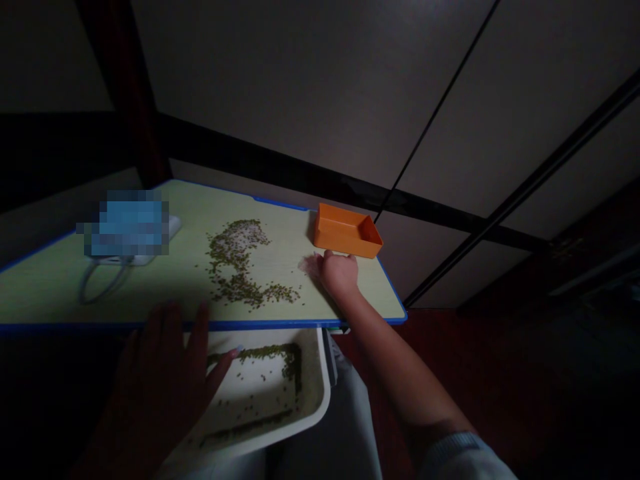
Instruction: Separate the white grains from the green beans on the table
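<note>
Bench: pale yellow-green top with a blue edge; the bench [285,233] carries the whole sorting mess, lol
Beans up top: loose green mung-type beans [240,293] lie in a rough C on the middle of the bench, curving toward the front edge, with a few strays around
White stuff: small white grains [243,237] are mixed in with the beans, mostly at the back part of the C
Right hand: the right hand [339,272] is at the right end of the bench, just in front of the orange tray, fingers curled in; there's a pale blurry patch [309,265] by the fingertips, but can't tell if it's actually gripping anything
Left hand: the left hand [165,360] is spread wide, palm down, fingertips around the front edge of the bench, thumb out over the white tub; no hold on anything that I can see, though it's pretty dark there
Orange tray: the orange tray [340,240] sits upright at the back right, inside looks bare from here
White tub: the white tub [325,380] is below the front edge, with more beans [270,350] banked along its sides and some scattered on the bottom
Left end: 1 pixelated blue thing [133,223] on a pale base, looped cord [86,283] in front
Backdrop: pale panels [310,80] with dark trim
</note>
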The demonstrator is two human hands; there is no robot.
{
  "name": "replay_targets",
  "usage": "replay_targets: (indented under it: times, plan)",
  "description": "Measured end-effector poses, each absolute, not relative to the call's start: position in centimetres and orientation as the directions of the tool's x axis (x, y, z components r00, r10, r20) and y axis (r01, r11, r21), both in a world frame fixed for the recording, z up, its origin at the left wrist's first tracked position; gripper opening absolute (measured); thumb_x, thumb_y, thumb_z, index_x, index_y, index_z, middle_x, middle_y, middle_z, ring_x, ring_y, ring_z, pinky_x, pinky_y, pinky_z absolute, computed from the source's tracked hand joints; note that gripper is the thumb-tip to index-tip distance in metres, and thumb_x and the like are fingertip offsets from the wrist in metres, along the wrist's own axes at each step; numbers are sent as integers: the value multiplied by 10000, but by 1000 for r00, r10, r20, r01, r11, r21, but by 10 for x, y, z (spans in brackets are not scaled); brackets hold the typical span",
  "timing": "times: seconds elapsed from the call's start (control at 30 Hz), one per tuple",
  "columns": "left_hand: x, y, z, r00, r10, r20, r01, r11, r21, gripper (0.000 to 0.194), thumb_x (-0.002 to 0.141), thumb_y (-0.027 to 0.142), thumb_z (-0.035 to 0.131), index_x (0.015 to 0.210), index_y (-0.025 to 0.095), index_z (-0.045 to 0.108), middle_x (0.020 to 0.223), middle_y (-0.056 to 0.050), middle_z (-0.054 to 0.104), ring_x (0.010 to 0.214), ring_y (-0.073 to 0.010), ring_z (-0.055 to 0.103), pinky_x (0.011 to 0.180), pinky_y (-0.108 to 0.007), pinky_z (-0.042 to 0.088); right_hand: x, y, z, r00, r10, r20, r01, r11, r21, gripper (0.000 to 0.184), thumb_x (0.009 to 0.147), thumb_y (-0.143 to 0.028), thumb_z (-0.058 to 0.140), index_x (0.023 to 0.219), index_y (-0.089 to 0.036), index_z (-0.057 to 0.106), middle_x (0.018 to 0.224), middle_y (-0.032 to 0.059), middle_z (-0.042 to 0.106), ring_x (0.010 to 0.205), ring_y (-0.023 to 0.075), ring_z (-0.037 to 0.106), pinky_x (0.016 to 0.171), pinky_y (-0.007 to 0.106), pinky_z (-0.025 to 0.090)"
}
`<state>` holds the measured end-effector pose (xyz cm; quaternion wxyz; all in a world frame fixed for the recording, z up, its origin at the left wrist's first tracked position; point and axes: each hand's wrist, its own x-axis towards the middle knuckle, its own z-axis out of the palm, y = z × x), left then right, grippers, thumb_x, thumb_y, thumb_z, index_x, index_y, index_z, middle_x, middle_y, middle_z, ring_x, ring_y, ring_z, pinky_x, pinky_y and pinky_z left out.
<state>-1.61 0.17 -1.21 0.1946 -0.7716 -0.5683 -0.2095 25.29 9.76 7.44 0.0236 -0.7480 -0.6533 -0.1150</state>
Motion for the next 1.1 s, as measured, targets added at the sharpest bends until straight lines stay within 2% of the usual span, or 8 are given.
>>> replay_targets:
  times: [0.3, 0.4, 0.6, 0.7, 0.87, 1.0, 1.1]
  plan:
    - [-19, 1, -16, 285, 761, 582, 947, -319, -46, 789, 888, 535, 400, 1514, 66, 303, 1513, -375, 394, 1425, -532, 395, 1024, -695, 448, 242, 110, 72, -161, 975, 150, 984, 146, 104, 449, 1074, -474, 343, 1087, -176, 679, 989, 134, 782, 906, 218, 708, 873, 343, 340]
    - [-19, 1, -16, 276, 769, 577, 949, -314, -35, 786, 889, 533, 400, 1516, 69, 306, 1508, -371, 404, 1425, -533, 395, 1018, -696, 452, 251, 103, 71, -230, 963, 141, 972, 222, 73, 419, 1070, -468, 376, 1060, -184, 685, 977, 108, 781, 883, 204, 688, 851, 332, 307]
    - [-17, 0, -12, 289, 765, 575, 947, -315, -57, 761, 886, 525, 415, 1466, 33, 393, 1463, -380, 443, 1387, -543, 436, 1019, -684, 454, 272, 89, 68, -287, 948, 137, 957, 290, -2, 365, 1057, -433, 446, 964, -182, 695, 919, 84, 767, 843, 183, 642, 819, 318, 267]
    - [-16, -1, -12, 292, 761, 579, 949, -307, -76, 770, 895, 523, 408, 1492, 40, 343, 1470, -383, 431, 1386, -539, 438, 1026, -681, 450, 282, 80, 67, -282, 948, 149, 955, 292, -48, 349, 1050, -404, 475, 911, -170, 694, 872, 75, 759, 787, 168, 617, 818, 314, 266]
    - [-16, -1, -12, 294, 778, 555, 951, -297, -86, 815, 903, 526, 394, 1560, 102, 165, 1516, -369, 375, 1430, -529, 389, 1021, -686, 452, 298, 69, 62, -258, 940, 222, 938, 299, -177, 314, 1016, -363, 543, 806, -174, 678, 749, 31, 714, 673, 140, 537, 816, 299, 291]
    - [-17, 0, -10, 286, 798, 531, 956, -278, -97, 785, 900, 540, 387, 1500, 43, 291, 1487, -393, 391, 1426, -538, 386, 1029, -681, 449, 309, 63, 53, -152, 931, 332, 904, 266, -334, 310, 987, -341, 574, 732, -181, 650, 628, -13, 634, 594, 125, 464, 790, 284, 325]
    - [-15, 0, -8, 271, 809, 521, 961, -259, -98, 754, 901, 553, 373, 1454, 41, 364, 1470, -381, 426, 1420, -525, 401, 1023, -665, 460, 316, 58, 49, -84, 932, 353, 836, 259, -484, 336, 972, -339, 574, 679, -184, 629, 560, -37, 573, 555, 117, 451, 730, 268, 346]
